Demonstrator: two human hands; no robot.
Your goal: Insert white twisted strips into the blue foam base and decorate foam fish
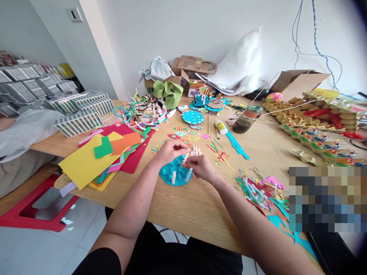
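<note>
Both hands meet over a round blue base (166,176) near the front edge of the wooden table (160,208), with a short white twisted strip (185,158) between their fingertips. The left hand (169,152) comes in from the left and reaches past the base's far side, thumb and fingers pinched at the strip's upper end. The right hand (203,168) comes from the right and sits a little nearer the body, its fingertips pressed together on the strip's lower end. The strip's long axis therefore runs steeply from one pinch to the other, its top leaning slightly right and away from the body, its lower end closer to the base. The right hand is the nearer of the two to that lower end; whether the end touches the base cannot be told, since the fingers cover it. On the base, a white twist (173,177) stands toward the front, left of the right hand, and a paler twist (187,175) rises by the right edge, just beside the right fingertips. More white twists (196,151) show just beyond the hands, and small paper fish (194,133) lie farther off.
</note>
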